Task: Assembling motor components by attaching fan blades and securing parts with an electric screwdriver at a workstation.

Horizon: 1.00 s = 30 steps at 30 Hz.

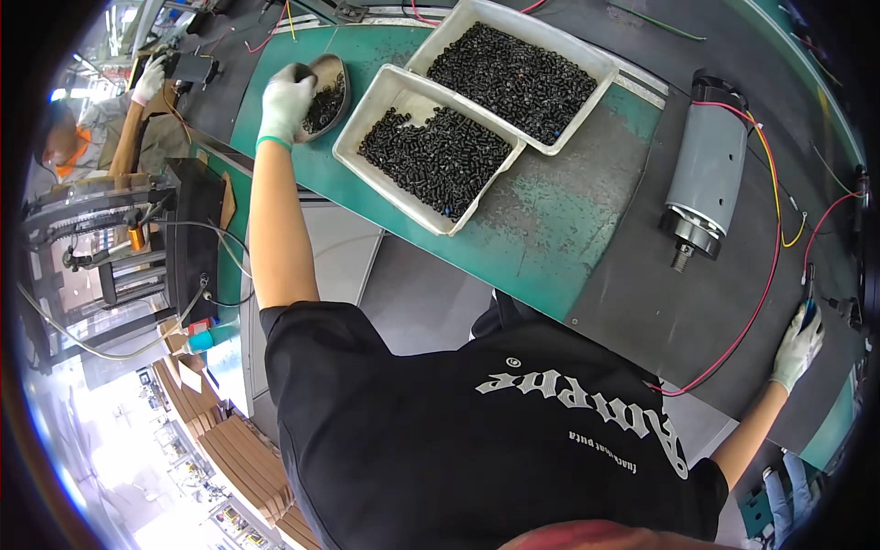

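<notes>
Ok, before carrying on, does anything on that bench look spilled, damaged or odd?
The green worktop looks damaged: its surface is scuffed and patchy to the right of the front white bin, unlike the smoother green on the left. I can make out no spill.

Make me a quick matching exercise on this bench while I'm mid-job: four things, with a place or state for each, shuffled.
Things:
1. left hand
2. right hand
3. grey cylinder
4. two white trays

Places or states:
A. heaped with small black pieces
B. closed around a blue tool
C. at the rim of a small bowl
D. lying on the dark worktop

Pairs: 1-C, 2-B, 3-D, 4-A
</notes>
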Motion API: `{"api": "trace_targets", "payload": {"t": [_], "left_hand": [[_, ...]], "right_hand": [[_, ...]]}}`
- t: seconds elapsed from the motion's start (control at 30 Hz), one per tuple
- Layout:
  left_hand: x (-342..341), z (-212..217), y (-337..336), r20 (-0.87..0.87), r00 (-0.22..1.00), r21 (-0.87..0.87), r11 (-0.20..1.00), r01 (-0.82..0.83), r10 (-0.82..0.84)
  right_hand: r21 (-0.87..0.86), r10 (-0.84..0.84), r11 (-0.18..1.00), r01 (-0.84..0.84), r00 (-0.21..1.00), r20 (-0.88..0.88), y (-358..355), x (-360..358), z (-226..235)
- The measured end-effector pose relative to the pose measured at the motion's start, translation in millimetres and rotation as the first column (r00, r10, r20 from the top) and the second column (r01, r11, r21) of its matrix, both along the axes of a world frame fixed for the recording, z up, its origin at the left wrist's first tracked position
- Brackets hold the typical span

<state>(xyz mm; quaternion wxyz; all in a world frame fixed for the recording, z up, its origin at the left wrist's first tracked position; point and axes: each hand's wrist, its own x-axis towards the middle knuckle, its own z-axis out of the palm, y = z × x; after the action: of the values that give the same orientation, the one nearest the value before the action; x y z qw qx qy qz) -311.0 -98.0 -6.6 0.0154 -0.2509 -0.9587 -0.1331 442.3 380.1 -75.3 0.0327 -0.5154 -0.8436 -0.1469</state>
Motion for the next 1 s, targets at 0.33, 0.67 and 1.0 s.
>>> {"api": "trace_targets", "payload": {"t": [0.33, 0.67, 1.0], "left_hand": [[182.4, 12.6, 79.6, 0.495, 0.425, 0.576, -0.080, -0.814, -0.758], [399.6, 20.8, 224.1, 0.220, -0.085, 0.546, 0.195, -0.815, -0.972], [407.6, 35.5, 234.9, 0.439, 0.345, 0.876, 0.310, -0.369, -0.830]], "right_hand": [[-0.382, -0.496, 0.787, -0.485, -0.128, -0.859, -127.5, -127.0, 66.0], [0.190, 0.633, 0.746, -0.639, 0.589, -0.503, -154.0, -198.5, 137.3], [0.168, 0.630, 0.762, -0.625, 0.656, -0.416, -127.7, -188.8, 128.3]]}}
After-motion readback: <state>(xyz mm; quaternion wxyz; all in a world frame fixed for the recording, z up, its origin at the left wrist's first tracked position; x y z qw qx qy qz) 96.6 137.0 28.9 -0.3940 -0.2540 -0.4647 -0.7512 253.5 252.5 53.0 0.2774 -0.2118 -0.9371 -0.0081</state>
